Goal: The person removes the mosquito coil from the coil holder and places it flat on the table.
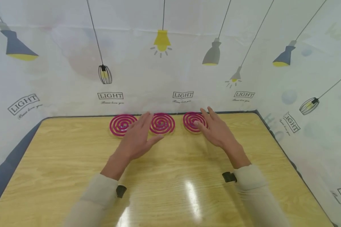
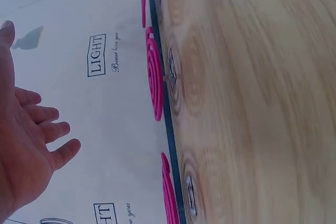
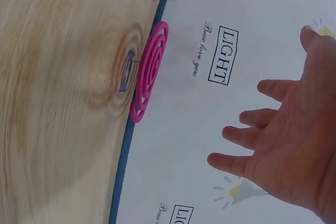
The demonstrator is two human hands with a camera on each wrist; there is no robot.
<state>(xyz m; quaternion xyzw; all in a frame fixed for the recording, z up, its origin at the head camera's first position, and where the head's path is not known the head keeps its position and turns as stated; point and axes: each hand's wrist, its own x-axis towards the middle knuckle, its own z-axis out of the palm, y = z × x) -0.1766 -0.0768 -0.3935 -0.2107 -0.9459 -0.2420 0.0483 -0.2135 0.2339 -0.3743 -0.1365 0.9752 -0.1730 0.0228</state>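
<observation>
Three magenta mosquito coils stand in a row along the table's far edge: a left coil (image 1: 116, 126), a middle coil (image 1: 162, 123) and a right coil (image 1: 191, 122). Small metal stands (image 3: 126, 72) hold them just above the wood. My left hand (image 1: 137, 135) hovers over the gap between the left and middle coils, fingers extended and thumb spread. Its fingers cover part of the left coil in the head view. Above the right coil is my right hand (image 1: 217, 130), fingers spread, overlapping that coil's right side. Both wrist views show the hands raised apart from the coils, holding nothing.
The wooden table (image 1: 159, 176) has a dark blue edge. Behind it and at the sides hangs a white backdrop (image 1: 142, 63) printed with lamps and the word LIGHT. Each wrist wears a black strap (image 1: 229, 177) over or near a pale sleeve (image 1: 251, 179).
</observation>
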